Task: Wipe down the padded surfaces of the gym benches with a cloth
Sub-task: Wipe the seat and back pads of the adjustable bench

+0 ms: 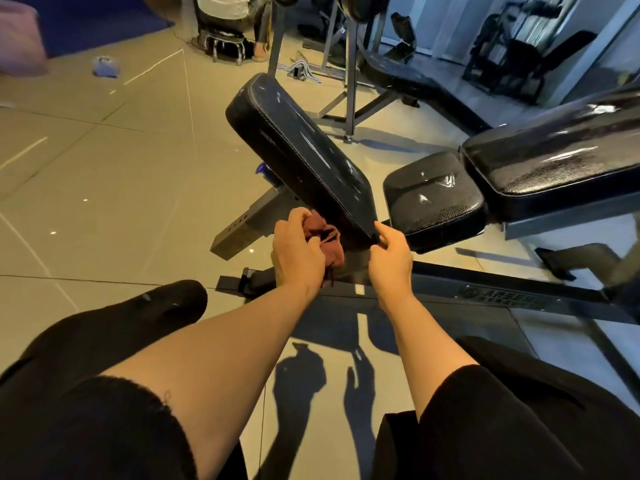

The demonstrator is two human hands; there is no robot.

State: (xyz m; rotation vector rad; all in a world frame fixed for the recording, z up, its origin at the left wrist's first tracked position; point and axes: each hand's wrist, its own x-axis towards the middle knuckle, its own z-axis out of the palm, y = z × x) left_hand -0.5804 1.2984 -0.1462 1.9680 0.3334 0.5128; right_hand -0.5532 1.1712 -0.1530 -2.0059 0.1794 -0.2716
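Note:
A black padded bench pad [298, 147] slants up and away from me, scuffed with pale marks. My left hand [298, 251] grips a bunched dark red cloth [327, 242] just below the pad's near end. My right hand [393, 252] pinches the pad's near right corner. To the right lies a second bench with a small black seat pad [434, 202] and a long glossy back pad [554, 161].
A grey steel frame [485, 292] runs along the floor under my hands. A rack with another bench [408, 77] stands behind. A person sits on a stool [227, 43] at the back. A bluish bundle [105, 67] lies on the tiled floor at the far left.

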